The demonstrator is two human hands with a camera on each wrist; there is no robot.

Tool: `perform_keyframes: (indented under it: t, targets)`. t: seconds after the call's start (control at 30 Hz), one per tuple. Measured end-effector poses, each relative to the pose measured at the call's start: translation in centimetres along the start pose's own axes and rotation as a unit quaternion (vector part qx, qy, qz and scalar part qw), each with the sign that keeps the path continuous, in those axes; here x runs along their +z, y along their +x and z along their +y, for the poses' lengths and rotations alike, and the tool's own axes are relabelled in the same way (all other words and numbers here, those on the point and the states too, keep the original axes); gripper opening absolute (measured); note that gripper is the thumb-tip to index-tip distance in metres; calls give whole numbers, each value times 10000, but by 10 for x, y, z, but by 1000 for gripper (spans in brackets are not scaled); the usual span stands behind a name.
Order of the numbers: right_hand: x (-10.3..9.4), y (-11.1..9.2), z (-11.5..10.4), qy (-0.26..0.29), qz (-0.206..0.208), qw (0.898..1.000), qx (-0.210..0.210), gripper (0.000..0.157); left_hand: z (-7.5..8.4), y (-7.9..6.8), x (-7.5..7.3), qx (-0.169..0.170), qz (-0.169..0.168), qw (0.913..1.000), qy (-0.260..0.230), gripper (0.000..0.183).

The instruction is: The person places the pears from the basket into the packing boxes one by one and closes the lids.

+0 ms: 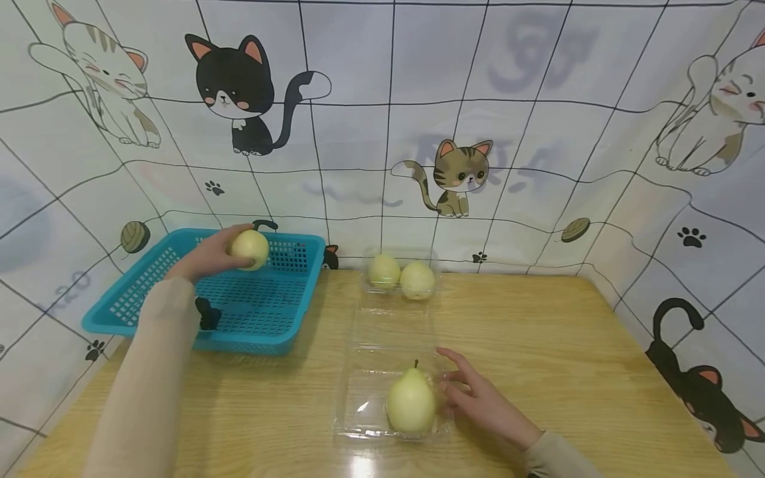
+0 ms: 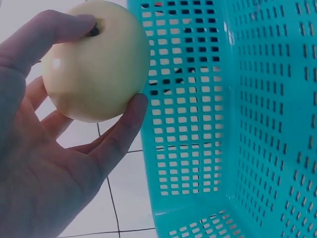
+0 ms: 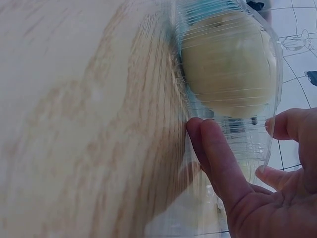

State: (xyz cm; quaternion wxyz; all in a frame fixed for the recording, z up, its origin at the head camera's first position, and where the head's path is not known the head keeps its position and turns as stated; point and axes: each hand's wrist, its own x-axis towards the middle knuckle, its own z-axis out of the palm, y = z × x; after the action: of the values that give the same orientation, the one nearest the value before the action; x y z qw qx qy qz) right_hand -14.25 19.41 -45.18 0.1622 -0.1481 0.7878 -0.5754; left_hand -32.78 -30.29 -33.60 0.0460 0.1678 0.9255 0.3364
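High over the far side of a blue plastic basket [image 1: 263,342], my left hand [image 1: 209,255] holds a pale yellow pear [image 1: 250,249]. In the left wrist view the thumb presses by the dark stem hollow and the fingers wrap underneath. A second pear [image 1: 412,401], stem up, stands in the right part of a clear plastic box [image 1: 364,398]. My right hand [image 1: 484,405] rests its loosely bent fingers against the right side of that box. The right wrist view shows fingertips [image 3: 210,129] at the ribbed wall and another finger at the rim.
Two more pears [image 1: 417,280] sit in clear plastic [image 1: 436,265] at the table's back edge, behind the front box. The wooden table [image 1: 514,318] extends to the right. Cat-print sheeting [image 1: 358,133] surrounds the table at the back and sides.
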Motion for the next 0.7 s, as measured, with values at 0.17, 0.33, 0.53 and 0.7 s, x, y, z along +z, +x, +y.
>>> perform_keyframes:
  t: [0.17,0.33,0.53,0.7]
  targets:
    - [0,0,-1,2,17,10000,-21,62,9,-3,-1,0,77,10000,-20,83]
    - [0,0,-1,27,9,10000,-39,62,20,-4,-2,8,183,9998,-19,82]
    - [0,0,-1,13,-14,9999,-116,61,33,-6,-4,-160,218,9996,-83,81]
    - [1,0,-1,-54,-12,9999,-161,61,39,-11,-4,-272,274,9992,-108,80]
